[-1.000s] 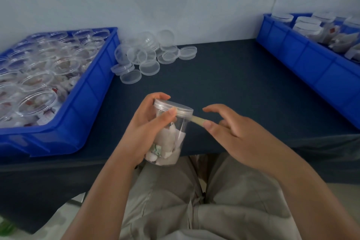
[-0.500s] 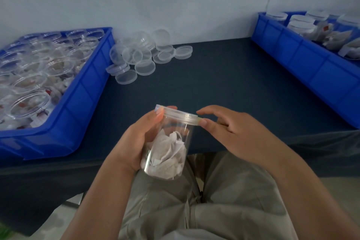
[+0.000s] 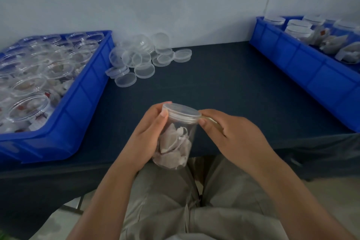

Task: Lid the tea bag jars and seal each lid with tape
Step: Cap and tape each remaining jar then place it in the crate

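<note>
Closing in since a second ago, the right hand (image 3: pixel 233 138) is now pinching a tan strip of tape (image 3: pixel 211 121) against the rim of the lid (image 3: pixel 181 112) with thumb and forefinger. The other fingers are lying loosely curled. The left hand (image 3: pixel 150 134) is wrapping its fingers round the clear jar (image 3: pixel 191 130), with its thumb tip pressing the lid's edge. It is holding the jar slightly tilted between both hands, over the near edge of the desk (image 3: pixel 224 84). Tea bags (image 3: pixel 171 142) are filling the jar. Loose lids (image 3: pixel 140 58) are lying beyond the left hand. Left of that hand, a blue bin (image 3: pixel 78 103) is holding open jars (image 3: pixel 29 103) whose red tags are too small to read. Beyond the right hand, another blue bin (image 3: pixel 311 76) is holding lidded jars (image 3: pixel 298 25).
</note>
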A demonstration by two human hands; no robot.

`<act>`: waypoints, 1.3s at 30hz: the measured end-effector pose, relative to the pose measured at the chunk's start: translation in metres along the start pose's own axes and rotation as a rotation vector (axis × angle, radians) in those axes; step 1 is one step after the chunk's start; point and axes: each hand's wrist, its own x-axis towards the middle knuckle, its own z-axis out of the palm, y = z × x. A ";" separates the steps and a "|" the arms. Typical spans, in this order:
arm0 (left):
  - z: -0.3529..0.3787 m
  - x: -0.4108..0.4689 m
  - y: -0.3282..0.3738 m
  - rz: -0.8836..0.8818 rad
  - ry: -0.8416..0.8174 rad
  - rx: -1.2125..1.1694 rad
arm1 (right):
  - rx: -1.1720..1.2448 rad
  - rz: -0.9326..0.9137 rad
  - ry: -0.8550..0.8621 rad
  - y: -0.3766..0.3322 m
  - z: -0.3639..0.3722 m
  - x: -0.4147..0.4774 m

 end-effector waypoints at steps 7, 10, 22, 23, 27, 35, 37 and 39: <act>0.020 -0.005 0.005 0.142 0.177 0.289 | -0.109 -0.008 0.042 -0.011 0.006 -0.004; 0.025 -0.007 0.009 0.165 0.250 0.425 | -0.119 -0.024 0.066 -0.017 0.010 -0.007; 0.001 -0.002 0.013 0.005 0.176 0.054 | 0.113 -0.065 -0.152 0.011 -0.016 0.000; 0.001 -0.002 0.013 -0.005 0.154 0.021 | 0.100 -0.068 -0.137 0.012 -0.017 0.000; -0.002 -0.002 0.011 -0.075 0.057 -0.126 | 0.076 -0.052 -0.105 0.016 -0.020 0.002; -0.006 -0.003 -0.005 -0.196 -0.129 -0.357 | 0.050 -0.042 -0.103 0.017 -0.010 0.006; -0.005 -0.001 -0.005 -0.155 -0.138 -0.304 | 0.036 -0.076 -0.093 0.017 -0.009 0.005; -0.005 -0.001 -0.005 -0.112 -0.142 -0.253 | 0.045 -0.124 -0.110 0.017 -0.009 0.004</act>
